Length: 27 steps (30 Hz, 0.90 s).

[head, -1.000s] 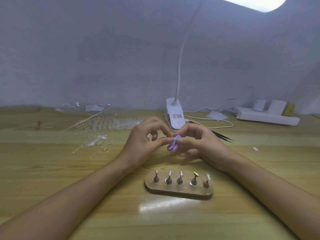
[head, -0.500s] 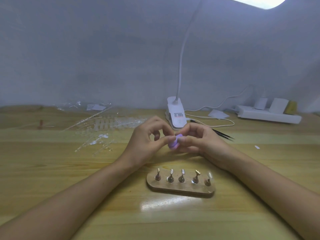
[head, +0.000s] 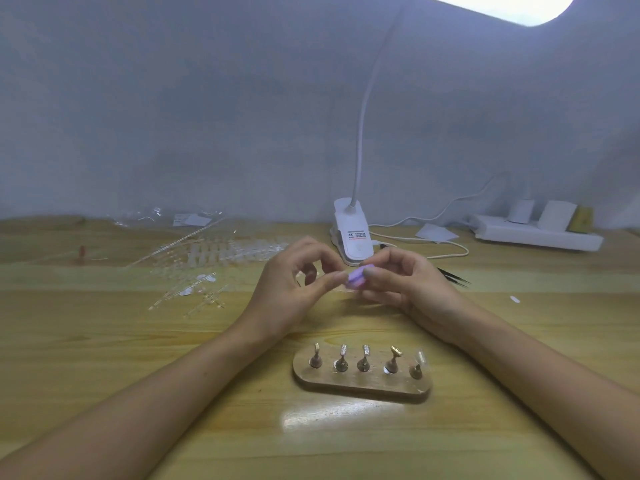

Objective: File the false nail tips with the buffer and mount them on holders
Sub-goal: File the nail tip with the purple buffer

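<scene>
Holder stand (head: 362, 384): nearest, on the table (head: 173, 358) between the forearms. It has five upright holders. The rightmost holder (head: 417, 369) seems to carry a clear tip, and the other four look bare.
Left hand (head: 287, 292): fingers curled, thumb and forefinger pinched against the buffer. What they pinch is too small to see; I judge it a nail tip.
Right hand (head: 408, 285): grips the purple buffer (head: 356, 279) between thumb and fingertips, above the table.
Change: over the last second the hands stay joined. The buffer turns from slanted to nearly level and slides slightly across the left fingertips. The stand is untouched.
Meaning: likely mid-filing, with this tip not yet mounted.
Beyond: tweezers (head: 453, 277) just right of the hands, clear tip strips (head: 207, 265) to the left, lamp clip (head: 353, 233) behind, power strip (head: 536, 233) by the wall.
</scene>
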Each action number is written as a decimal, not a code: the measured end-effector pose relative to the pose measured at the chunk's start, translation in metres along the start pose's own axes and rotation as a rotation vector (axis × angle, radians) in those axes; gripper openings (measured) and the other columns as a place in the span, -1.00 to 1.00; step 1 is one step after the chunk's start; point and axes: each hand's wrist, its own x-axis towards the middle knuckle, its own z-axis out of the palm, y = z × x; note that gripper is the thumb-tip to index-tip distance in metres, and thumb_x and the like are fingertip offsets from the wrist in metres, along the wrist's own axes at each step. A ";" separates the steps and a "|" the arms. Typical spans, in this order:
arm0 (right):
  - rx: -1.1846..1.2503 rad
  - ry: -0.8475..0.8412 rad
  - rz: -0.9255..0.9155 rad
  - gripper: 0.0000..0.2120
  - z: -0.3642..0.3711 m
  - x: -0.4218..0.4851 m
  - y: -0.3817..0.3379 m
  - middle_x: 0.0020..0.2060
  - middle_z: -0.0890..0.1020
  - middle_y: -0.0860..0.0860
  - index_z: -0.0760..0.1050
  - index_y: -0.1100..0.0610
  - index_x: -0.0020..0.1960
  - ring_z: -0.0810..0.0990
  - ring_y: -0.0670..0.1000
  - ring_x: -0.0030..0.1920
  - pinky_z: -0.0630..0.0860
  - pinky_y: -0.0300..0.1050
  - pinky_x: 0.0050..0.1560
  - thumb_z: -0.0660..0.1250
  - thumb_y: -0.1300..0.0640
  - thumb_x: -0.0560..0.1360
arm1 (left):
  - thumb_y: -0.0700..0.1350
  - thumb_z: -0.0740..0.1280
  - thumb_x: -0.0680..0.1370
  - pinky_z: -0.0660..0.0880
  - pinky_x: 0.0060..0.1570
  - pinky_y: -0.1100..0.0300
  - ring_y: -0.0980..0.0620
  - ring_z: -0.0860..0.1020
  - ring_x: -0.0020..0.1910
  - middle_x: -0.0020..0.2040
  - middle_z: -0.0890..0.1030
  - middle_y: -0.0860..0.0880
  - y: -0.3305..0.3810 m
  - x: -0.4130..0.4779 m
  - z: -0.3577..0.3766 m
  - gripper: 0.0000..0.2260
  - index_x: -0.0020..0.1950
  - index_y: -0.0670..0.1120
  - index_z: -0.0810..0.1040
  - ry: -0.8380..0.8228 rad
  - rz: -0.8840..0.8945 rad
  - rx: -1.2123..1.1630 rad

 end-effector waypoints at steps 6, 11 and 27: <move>0.034 0.040 -0.010 -0.87 0.000 0.001 0.002 -0.07 0.69 0.22 0.54 0.23 -0.08 0.70 0.12 -0.06 0.63 -0.13 -0.05 0.44 0.26 0.41 | -0.22 0.48 0.47 0.35 -0.24 0.42 0.19 0.41 -0.30 -0.18 0.51 0.18 -0.003 0.000 0.002 -0.78 -0.25 0.07 0.55 -0.021 -0.026 -0.020; -0.014 -0.038 -0.003 -0.89 0.002 0.000 0.002 -0.04 0.68 0.27 0.55 0.23 -0.09 0.70 0.15 -0.02 0.62 -0.08 0.02 0.45 0.25 0.44 | -0.26 0.47 0.46 0.35 -0.22 0.42 0.24 0.45 -0.27 -0.21 0.52 0.15 -0.004 0.001 0.001 -0.75 -0.27 0.06 0.55 -0.017 -0.033 -0.032; 0.040 0.054 0.003 -0.78 -0.001 0.004 0.004 -0.06 0.65 0.27 0.49 0.33 -0.02 0.70 0.15 -0.07 0.64 -0.13 -0.03 0.44 0.26 0.40 | -0.28 0.47 0.46 0.41 -0.21 0.32 0.18 0.49 -0.22 -0.23 0.57 0.03 -0.005 0.003 0.002 -0.81 -0.25 -0.02 0.58 -0.053 -0.024 -0.018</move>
